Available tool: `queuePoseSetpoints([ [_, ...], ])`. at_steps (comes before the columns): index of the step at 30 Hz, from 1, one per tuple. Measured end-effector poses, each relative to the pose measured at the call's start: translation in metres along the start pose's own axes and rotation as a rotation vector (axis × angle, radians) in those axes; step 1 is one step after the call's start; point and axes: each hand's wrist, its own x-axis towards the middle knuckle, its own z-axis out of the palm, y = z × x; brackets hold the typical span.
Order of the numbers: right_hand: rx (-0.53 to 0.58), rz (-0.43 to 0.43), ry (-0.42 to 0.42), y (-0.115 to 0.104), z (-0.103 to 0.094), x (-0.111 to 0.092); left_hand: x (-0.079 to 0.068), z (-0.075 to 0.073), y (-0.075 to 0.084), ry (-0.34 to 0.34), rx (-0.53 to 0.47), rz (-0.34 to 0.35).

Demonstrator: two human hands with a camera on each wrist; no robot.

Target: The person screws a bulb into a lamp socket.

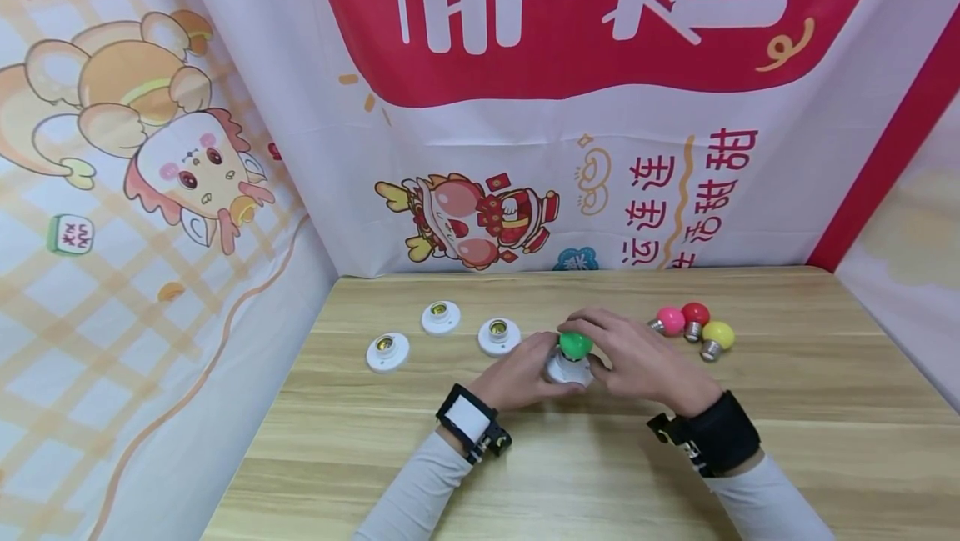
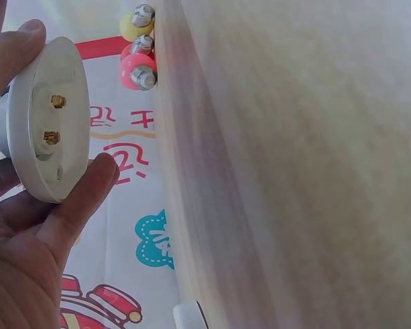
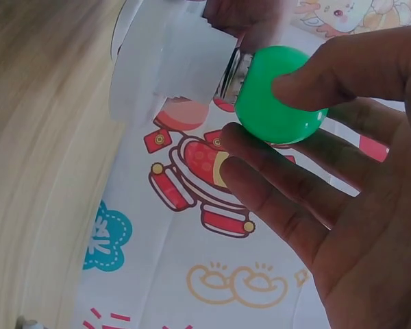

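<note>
My left hand [image 1: 522,372] grips a round white lamp holder [image 2: 65,116] by its rim, raised off the table, so its hollow underside with two brass screws shows in the left wrist view. A green light bulb [image 3: 279,96] stands in the holder's socket, part of its metal screw base showing above the collar. My right hand [image 1: 633,356] pinches the green bulb between thumb and fingers, with two lower fingers stretched out below it in the right wrist view.
Three more white lamp holders [image 1: 387,353] with upturned sockets lie on the wooden table [image 1: 600,474] to the left. Pink [image 1: 671,321], red [image 1: 695,313] and yellow [image 1: 718,335] bulbs lie together at the right. A printed cloth [image 1: 480,132] hangs behind the table.
</note>
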Motion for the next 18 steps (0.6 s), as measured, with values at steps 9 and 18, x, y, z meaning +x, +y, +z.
queuePoseSetpoints([
  [9,0.01,0.038,-0.01,-0.0006,-0.0002,-0.0011,-0.0009,-0.0005,0.0009,-0.002,0.001,-0.013],
  [18,-0.017,0.078,0.014,-0.0003,0.0006,-0.0006,-0.0004,-0.0009,0.0019,0.005,-0.009,-0.01],
])
